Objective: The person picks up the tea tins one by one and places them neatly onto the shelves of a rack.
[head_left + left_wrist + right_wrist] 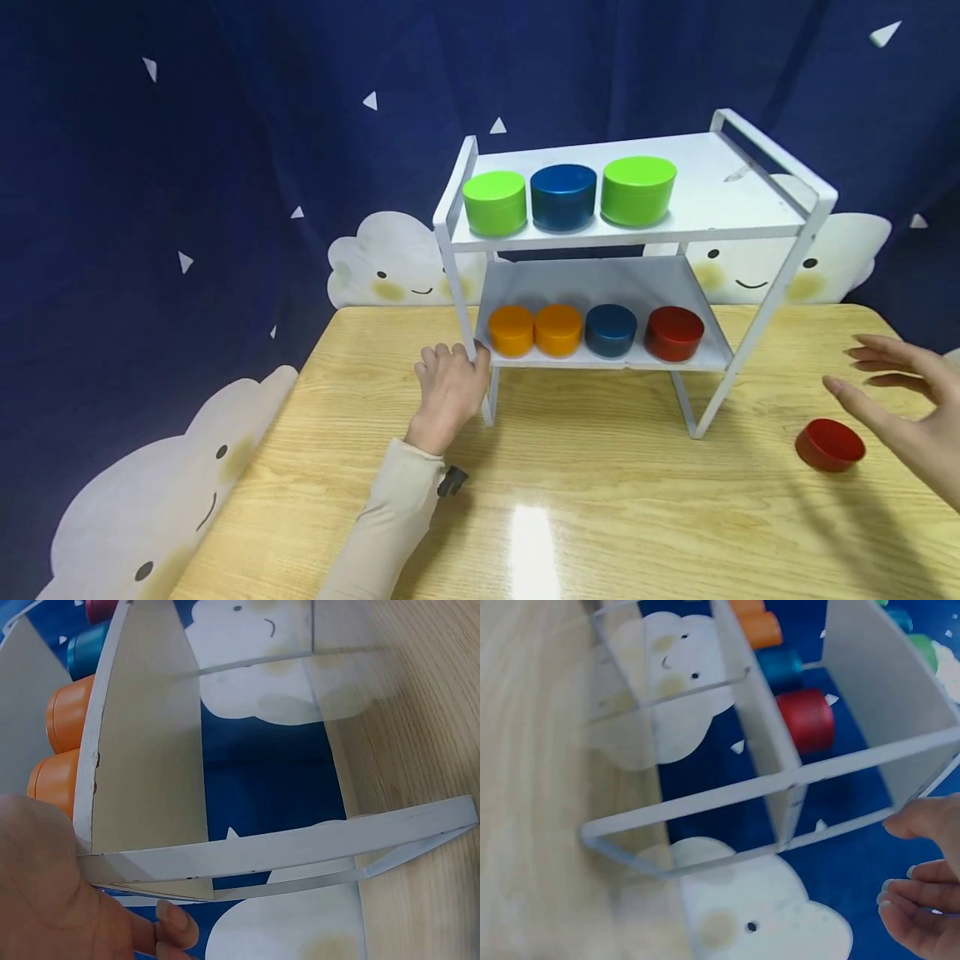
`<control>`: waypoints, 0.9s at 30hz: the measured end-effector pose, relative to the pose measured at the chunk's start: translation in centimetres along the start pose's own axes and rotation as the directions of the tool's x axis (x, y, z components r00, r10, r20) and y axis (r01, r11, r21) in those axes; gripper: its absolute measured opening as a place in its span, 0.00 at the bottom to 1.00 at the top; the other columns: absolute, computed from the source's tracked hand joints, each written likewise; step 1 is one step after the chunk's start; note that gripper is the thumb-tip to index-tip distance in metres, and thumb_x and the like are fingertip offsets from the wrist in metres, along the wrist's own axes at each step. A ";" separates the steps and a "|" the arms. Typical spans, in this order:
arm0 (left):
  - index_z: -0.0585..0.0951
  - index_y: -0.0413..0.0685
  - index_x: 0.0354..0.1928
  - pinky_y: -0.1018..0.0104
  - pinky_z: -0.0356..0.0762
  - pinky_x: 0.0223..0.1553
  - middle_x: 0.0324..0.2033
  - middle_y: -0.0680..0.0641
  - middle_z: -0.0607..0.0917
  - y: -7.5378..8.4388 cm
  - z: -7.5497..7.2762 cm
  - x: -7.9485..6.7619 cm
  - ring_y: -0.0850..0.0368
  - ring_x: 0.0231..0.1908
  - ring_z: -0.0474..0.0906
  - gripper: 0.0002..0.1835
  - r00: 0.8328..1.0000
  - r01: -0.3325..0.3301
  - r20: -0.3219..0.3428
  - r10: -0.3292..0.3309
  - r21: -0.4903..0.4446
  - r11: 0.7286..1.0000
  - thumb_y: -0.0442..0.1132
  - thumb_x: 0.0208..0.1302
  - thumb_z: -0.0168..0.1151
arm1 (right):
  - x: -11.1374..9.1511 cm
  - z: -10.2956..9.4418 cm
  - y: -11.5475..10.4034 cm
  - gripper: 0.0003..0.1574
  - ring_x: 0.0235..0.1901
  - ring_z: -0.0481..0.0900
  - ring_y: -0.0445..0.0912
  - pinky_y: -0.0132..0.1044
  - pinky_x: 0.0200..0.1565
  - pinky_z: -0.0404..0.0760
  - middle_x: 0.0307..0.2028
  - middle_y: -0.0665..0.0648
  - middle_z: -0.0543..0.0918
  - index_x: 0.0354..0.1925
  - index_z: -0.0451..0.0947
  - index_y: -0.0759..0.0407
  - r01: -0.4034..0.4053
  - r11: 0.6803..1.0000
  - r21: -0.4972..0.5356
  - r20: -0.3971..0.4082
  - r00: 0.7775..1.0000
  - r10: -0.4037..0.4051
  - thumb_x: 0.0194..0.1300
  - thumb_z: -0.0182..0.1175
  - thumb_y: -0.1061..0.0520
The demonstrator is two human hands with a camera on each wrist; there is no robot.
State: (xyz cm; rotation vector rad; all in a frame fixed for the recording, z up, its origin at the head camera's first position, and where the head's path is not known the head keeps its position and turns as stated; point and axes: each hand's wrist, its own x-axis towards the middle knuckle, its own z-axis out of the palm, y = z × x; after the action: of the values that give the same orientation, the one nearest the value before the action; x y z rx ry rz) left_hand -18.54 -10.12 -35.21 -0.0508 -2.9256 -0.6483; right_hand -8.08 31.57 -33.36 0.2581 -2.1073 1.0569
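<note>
A white two-tier rack stands on the table. My left hand grips its left front leg at the lower shelf, the thumb on one side and the fingers on the other; the left wrist view shows the fingers partly hidden behind the frame. My right hand hovers right of the rack with spread fingers and holds nothing. Below and left of it, a red round dish-like piece lies on the table. The lower shelf carries two orange tins, a blue tin and a red tin.
On the top shelf sit a green tin, a dark blue tin and another green tin. A small black object shows beside my left sleeve. Behind the wooden table hangs a navy curtain with cloud shapes.
</note>
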 end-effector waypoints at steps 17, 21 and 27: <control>0.71 0.42 0.23 0.51 0.57 0.38 0.26 0.41 0.69 -0.2 -0.1 0.0 0.42 0.34 0.60 0.29 1.000 0.001 -0.008 -0.001 -0.001 1.000 0.53 0.71 0.29 | -5.0 -0.4 6.1 0.61 0.58 0.59 0.75 0.64 0.58 0.59 0.58 0.83 0.63 0.67 0.56 0.75 -0.198 0.863 -0.465 0.253 0.904 0.344 0.47 0.75 0.46; 0.71 0.42 0.24 0.51 0.57 0.39 0.26 0.41 0.69 -0.1 -0.1 0.0 0.42 0.34 0.60 0.29 1.000 0.007 -0.001 -0.007 0.008 1.000 0.54 0.71 0.29 | -5.9 -0.4 8.0 0.66 0.56 0.57 0.79 0.72 0.56 0.53 0.56 0.86 0.63 0.64 0.56 0.81 -0.146 0.868 -0.475 0.307 0.897 0.319 0.41 0.77 0.44; 0.71 0.40 0.25 0.50 0.58 0.39 0.27 0.41 0.69 -0.1 -0.3 0.1 0.42 0.35 0.61 0.29 1.000 0.006 -0.008 -0.005 0.046 0.999 0.54 0.71 0.30 | -6.6 -0.5 9.4 0.67 0.55 0.56 0.80 0.73 0.53 0.54 0.56 0.88 0.61 0.64 0.53 0.84 -0.174 0.849 -0.499 0.313 0.877 0.364 0.45 0.75 0.43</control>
State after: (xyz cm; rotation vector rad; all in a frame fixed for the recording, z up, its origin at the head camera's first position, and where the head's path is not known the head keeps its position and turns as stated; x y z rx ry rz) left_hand -18.57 -10.30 -34.97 -0.0352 -2.9324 -0.5807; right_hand -7.71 37.00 -43.53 -0.0787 -2.7606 0.6553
